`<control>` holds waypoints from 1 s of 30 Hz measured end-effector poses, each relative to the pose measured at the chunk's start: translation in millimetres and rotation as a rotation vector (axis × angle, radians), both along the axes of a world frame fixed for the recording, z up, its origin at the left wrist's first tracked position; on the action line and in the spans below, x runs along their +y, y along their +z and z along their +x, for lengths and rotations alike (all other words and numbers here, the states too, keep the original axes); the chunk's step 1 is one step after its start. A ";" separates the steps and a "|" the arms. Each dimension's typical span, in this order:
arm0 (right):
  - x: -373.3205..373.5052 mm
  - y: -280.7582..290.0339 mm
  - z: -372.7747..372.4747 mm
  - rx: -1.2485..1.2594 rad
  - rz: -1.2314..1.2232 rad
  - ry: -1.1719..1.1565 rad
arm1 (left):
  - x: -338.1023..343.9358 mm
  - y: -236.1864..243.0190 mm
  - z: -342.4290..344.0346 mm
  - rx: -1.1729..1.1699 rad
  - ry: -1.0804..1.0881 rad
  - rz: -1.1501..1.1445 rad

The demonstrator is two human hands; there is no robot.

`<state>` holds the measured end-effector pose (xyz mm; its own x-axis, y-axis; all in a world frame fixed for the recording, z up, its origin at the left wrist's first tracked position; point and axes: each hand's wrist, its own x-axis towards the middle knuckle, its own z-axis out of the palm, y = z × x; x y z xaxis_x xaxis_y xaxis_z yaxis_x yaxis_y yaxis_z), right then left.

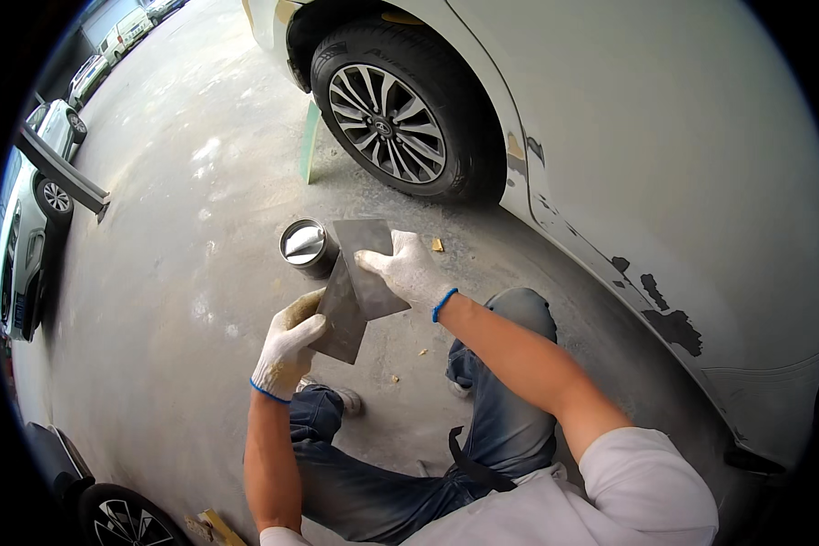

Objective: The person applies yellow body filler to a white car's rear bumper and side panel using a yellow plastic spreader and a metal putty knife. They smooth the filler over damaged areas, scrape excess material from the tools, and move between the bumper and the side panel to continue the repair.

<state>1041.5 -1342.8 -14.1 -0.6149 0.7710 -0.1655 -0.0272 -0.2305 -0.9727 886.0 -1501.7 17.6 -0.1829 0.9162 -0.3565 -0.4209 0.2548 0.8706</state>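
Observation:
In white knit gloves with blue cuffs, both my hands grip flat grey putty spreaders over the floor. My left hand (285,346) is closed on the edge of one spreader (342,329), thumb on its face. Fingers curled behind, thumb in front, my right hand (411,271) holds the other spreader (366,238). The right spreader overlaps the left one, and I cannot tell whether they touch. Just beyond them stands an open round dark can (310,249) with something whitish in its mouth.
A white car body (664,136) with dark bare patches along its lower edge rises on the right. Its front wheel (387,126) stands ahead, beside a green strip (309,146). A grey post (64,171) and parked cars line the left. Another wheel (127,519) is at lower left.

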 end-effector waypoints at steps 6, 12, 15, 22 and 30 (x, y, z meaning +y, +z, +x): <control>-10.8 -6.2 -7.8 -0.023 -0.013 -0.029 | -17.7 -2.3 28.7 0.281 -0.037 -0.027; -6.1 8.4 -1.8 -0.179 -0.137 0.097 | -22.1 -8.8 34.5 0.276 -0.167 -0.072; -31.3 21.4 -4.0 -0.231 0.005 0.248 | -25.7 -22.5 28.1 0.089 -0.087 -0.079; 2.4 19.6 4.6 -0.243 -0.200 0.098 | -25.4 -31.7 30.6 -0.193 0.035 0.022; -23.9 25.3 -3.4 -0.295 0.204 0.185 | -23.5 -23.4 30.0 -0.107 0.090 0.009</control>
